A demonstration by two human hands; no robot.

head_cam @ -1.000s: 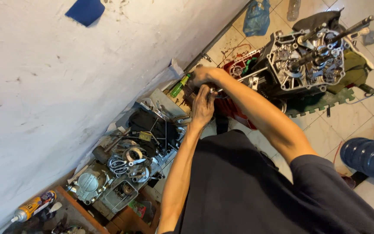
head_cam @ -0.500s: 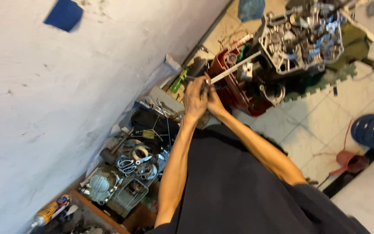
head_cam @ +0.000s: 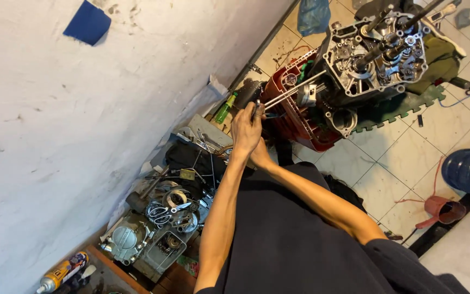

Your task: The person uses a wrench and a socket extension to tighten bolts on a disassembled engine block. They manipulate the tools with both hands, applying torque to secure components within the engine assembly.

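Studs (head_cam: 295, 90), long and thin, jut from engine crankcase (head_cam: 373, 57) over red tray (head_cam: 295, 122). Left hand (head_cam: 246, 129) fingers pinch a small dark tool at stud tips; right hand (head_cam: 259, 158) tucked behind, grip unclear. Risk: pinch slips, tool drops into the tray.

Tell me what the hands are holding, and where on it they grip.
The left hand pinches a small dark metal piece by its lower end, near the tips of the engine's long studs. The right hand is mostly hidden behind it; whether it holds anything cannot be told.
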